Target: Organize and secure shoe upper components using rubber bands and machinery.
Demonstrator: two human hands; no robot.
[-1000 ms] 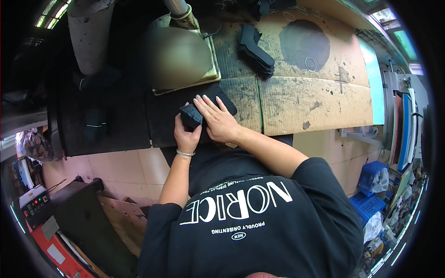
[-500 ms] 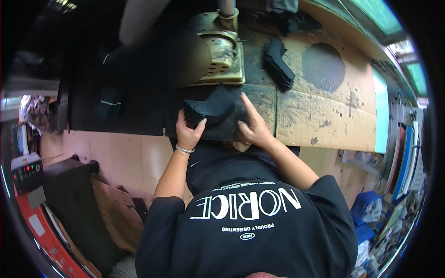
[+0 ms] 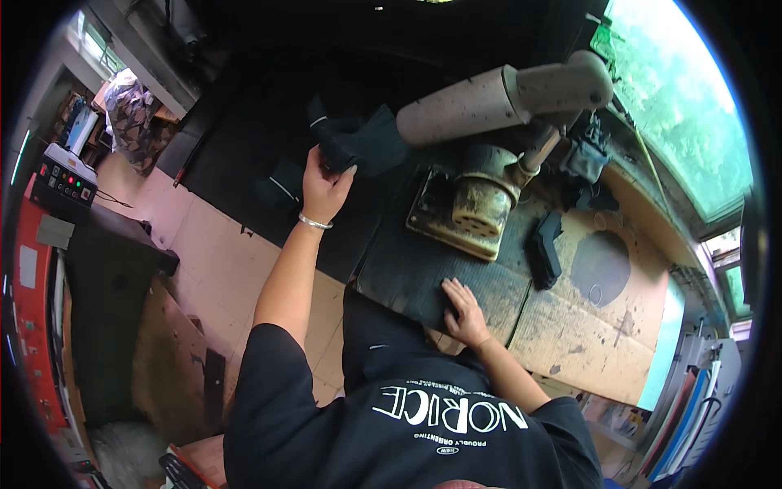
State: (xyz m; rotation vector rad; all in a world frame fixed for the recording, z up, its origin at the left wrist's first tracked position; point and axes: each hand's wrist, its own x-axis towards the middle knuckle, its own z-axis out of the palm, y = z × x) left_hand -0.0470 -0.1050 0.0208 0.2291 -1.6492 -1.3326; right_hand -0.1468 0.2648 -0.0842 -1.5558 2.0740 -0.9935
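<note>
My left hand [image 3: 327, 189] is closed on the near end of a stack of dark cloth pieces [image 3: 375, 145], thumb on one side. It holds the stack over the black left part of the table. Near it are a dark bundle with a white band [image 3: 281, 187] and another white-banded dark piece [image 3: 316, 112], whose edges blend into the dark surface. My right hand [image 3: 466, 314] lies with fingers stretched out on the dark, worn table covering [image 3: 415, 285] near the front edge, holding nothing.
A stained metal machine head [image 3: 481, 208] on a square base stands beyond my right hand, under a thick jointed arm [image 3: 464, 106]. Another stack of dark angled pieces [image 3: 547, 253] rests on the cardboard [image 3: 586, 342] at right. A control box [image 3: 69, 173] stands far left.
My left hand has carried the cloth stack leftward and farther away, off the spot before the machine. My right hand has gone from a pointing pose to resting flat. The view has swung left.
</note>
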